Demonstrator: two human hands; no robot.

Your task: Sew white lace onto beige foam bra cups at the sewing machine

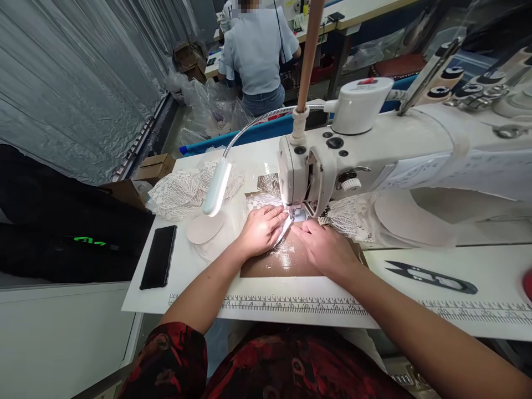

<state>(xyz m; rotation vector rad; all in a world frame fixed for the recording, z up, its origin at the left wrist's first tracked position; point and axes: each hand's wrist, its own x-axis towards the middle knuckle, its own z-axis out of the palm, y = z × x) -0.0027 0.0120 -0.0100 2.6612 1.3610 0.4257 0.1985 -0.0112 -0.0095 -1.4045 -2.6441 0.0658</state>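
My left hand (261, 230) lies palm down left of the needle area, its fingers close together on a folded piece of white lace fabric (284, 231). Part of that fabric is under the fingertips. On the other side, my right hand (330, 246) has its thumb and forefinger drawn in near the presser foot; what they pinch, if anything, is hidden. Both hands rest over a shiny brown sheet (286, 266). Above them stands the head of the white sewing machine (297, 172), with a lit lamp (218, 188) reaching over from the left.
Lace pieces (178, 191) and a beige oval pad (205, 228) lie left, near a black phone (158, 257). More lace (355, 216) and a larger pad (409, 219) sit under the machine arm. Thread snips (432, 277) lie right, above a ruler strip (291, 305). Another person (260, 55) sits beyond.
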